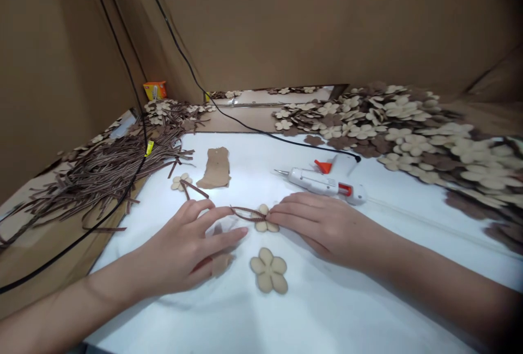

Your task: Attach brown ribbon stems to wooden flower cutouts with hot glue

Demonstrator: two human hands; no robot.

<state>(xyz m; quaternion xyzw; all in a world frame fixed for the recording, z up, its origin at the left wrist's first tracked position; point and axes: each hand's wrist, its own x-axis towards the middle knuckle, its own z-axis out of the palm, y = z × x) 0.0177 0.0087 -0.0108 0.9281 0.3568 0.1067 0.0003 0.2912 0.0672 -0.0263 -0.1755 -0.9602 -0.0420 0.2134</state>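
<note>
A small beige felt flower (261,226) lies on the white work surface with a thin brown striped ribbon (247,215) across it, folded into a narrow loop. The fingertips of my right hand (327,226) are closed together on the ribbon's end at the flower's centre and cover part of both. My left hand (196,245) is open, its index fingertip touching or just beside the far end of the loop; a tan wrap is on one finger. Nearer to me lies a bigger, padded beige flower (268,271). Farther left is another small flower (178,182) with ribbon on it.
Behind my right hand lies a white glue gun (321,181) on a stand, its cord trailing. A brown scrap (216,168) lies mid-table. Ribbons (122,163) heap at left, felt flowers (392,125) at right. A black cable (196,81) hangs across the view.
</note>
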